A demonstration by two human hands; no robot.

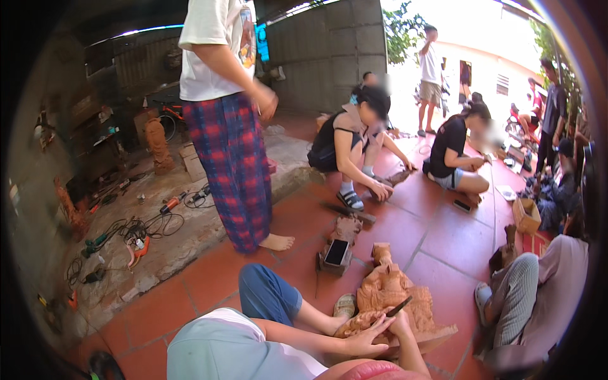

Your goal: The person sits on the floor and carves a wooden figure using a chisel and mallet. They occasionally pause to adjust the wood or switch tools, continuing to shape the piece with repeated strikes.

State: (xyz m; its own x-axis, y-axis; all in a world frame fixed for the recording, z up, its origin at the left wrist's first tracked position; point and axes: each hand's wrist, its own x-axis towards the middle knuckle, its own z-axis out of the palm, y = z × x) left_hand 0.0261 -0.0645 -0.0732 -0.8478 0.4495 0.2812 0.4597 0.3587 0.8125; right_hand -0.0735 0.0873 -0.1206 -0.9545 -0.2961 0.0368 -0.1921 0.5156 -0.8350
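Item: carved wooden figure (392, 294), reddish-brown, lying on the terracotta tile floor (443, 253) in front of the seated person. Landmark for all places below.

Risks, as judged:
- The dark carving tool (400, 306) is worked close to the bracing fingers; a slip off the hard grain could run the edge into the left hand.
- The figure rests unclamped on its flat base; a strong push could rock or shift it and spoil the cut.
- A phone (336, 252) lies on a smaller wood block just left of and beyond the figure, near enough to catch chips or a stray knock.
- Another person's sandalled foot (483, 295) sits just right of the figure, within reach of a wayward stroke.

Hands:
- Left hand (367, 339), at the figure's near left edge, fingers spread and pressed flat on the carving, holding nothing.
- Right hand (400, 324), at the near side, closed around the tool.

Appearance: ornate relief, deep folds and rounded forms, a knob-like top at the far end, widening to a slab base; raw, unvarnished surface.
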